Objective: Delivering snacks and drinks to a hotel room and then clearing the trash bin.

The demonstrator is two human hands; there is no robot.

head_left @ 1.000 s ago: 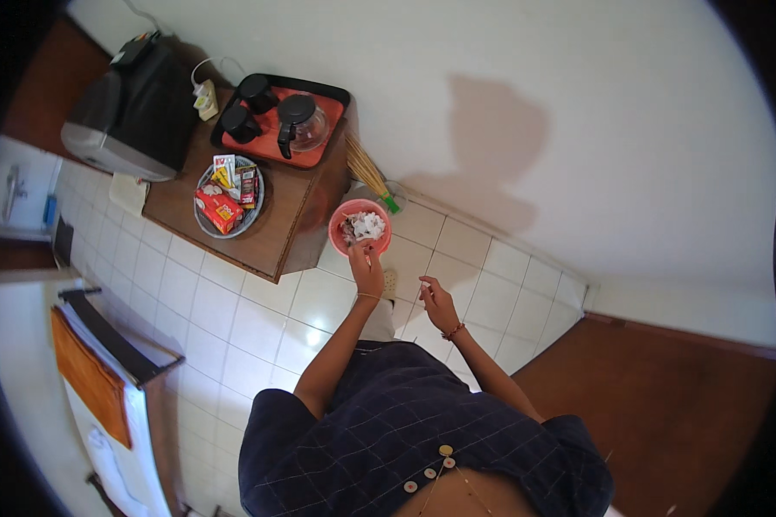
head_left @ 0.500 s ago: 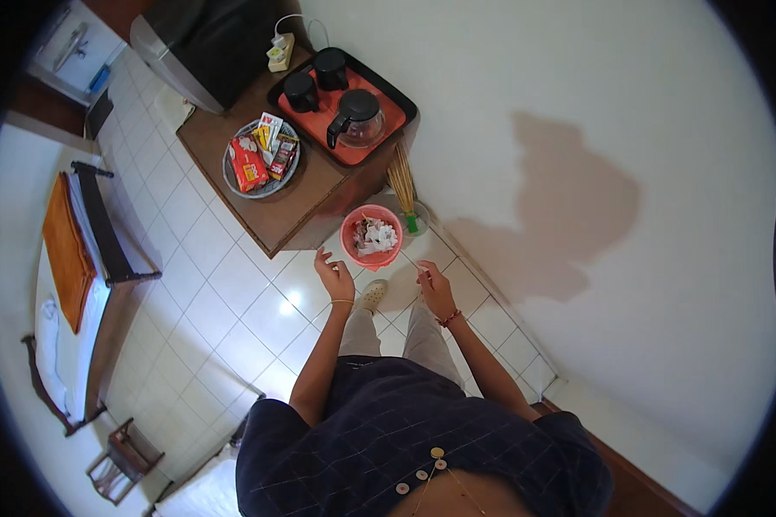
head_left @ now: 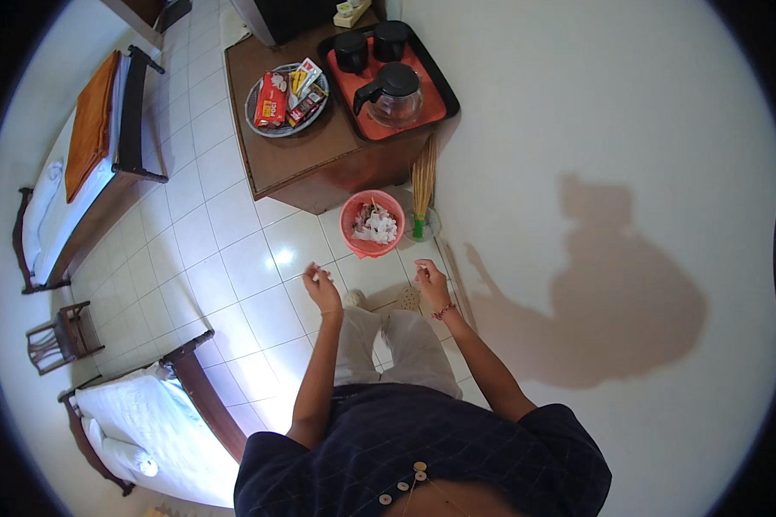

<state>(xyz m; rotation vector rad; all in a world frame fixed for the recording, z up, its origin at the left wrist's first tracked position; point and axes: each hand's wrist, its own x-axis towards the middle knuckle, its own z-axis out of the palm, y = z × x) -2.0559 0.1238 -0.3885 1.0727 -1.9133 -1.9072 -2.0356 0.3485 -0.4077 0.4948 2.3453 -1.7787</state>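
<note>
Both my hands are raised in front of me, apart from each other. My left hand (head_left: pixel 322 288) has loosely bent fingers with gaps between them, and nothing shows in it. My right hand (head_left: pixel 431 281) is likewise half curled, with no held thing visible. Just beyond them on the floor stands a pink waste bin (head_left: pixel 372 251), which neither hand touches. Crumpled white tissues (head_left: pixel 376 227) and other litter lie inside it. Beside the bin, a stick broom (head_left: pixel 423 185) with a green binding leans by the wall.
A brown wooden cabinet (head_left: pixel 284 168) bears a tray (head_left: pixel 447 102) with a glass coffee pot (head_left: pixel 397 105) and two black mugs, plus a basket (head_left: pixel 278 132) of packets. Two beds (head_left: pixel 147 409) and a wooden chair (head_left: pixel 65 339) stand at the left. The wall (head_left: pixel 578 86) is close on the right.
My view has turned, bringing the second bed in. My left hand has come slightly lower and farther from the bin; my right stays at about the same height.
</note>
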